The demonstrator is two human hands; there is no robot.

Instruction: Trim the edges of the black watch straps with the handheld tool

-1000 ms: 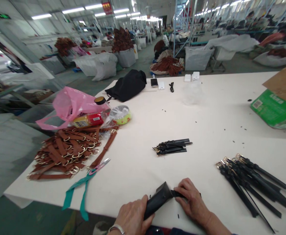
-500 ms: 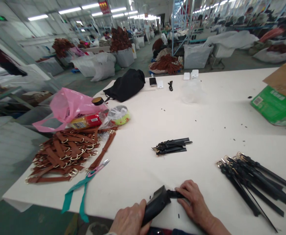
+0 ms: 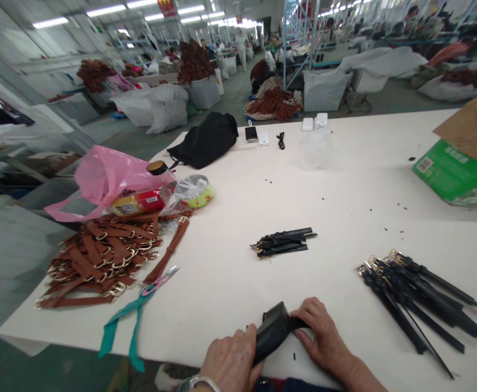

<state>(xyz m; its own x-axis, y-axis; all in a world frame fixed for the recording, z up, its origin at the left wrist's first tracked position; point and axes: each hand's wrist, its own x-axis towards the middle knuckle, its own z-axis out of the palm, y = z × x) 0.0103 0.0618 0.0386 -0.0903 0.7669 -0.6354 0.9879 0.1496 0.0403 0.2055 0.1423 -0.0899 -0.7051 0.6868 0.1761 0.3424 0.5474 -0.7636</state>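
Near the table's front edge, my left hand (image 3: 232, 356) is closed round a wide, glossy black strap (image 3: 271, 333) that bends in a curve. A narrower part of it reaches to my right hand (image 3: 322, 335), which pinches it between thumb and fingers. Part of the strap is hidden by my left hand. A small black scrap (image 3: 294, 356) lies just below the strap. Beyond my hands is a small bundle of short black straps with gold-coloured hardware (image 3: 283, 242). To the right lies a fan of longer black buckled straps (image 3: 417, 302).
At left are a heap of brown straps with metal rings (image 3: 103, 250), scissors (image 3: 160, 280) with a teal ribbon (image 3: 118, 326), and a pink bag (image 3: 103, 177). A black cloth bag (image 3: 205, 141) lies at the back, a green box (image 3: 446, 169) at right.
My left hand and the black strap have moved a little right, closer to my right hand. Less of the strap's narrow part shows between my hands. The view has shifted slightly.
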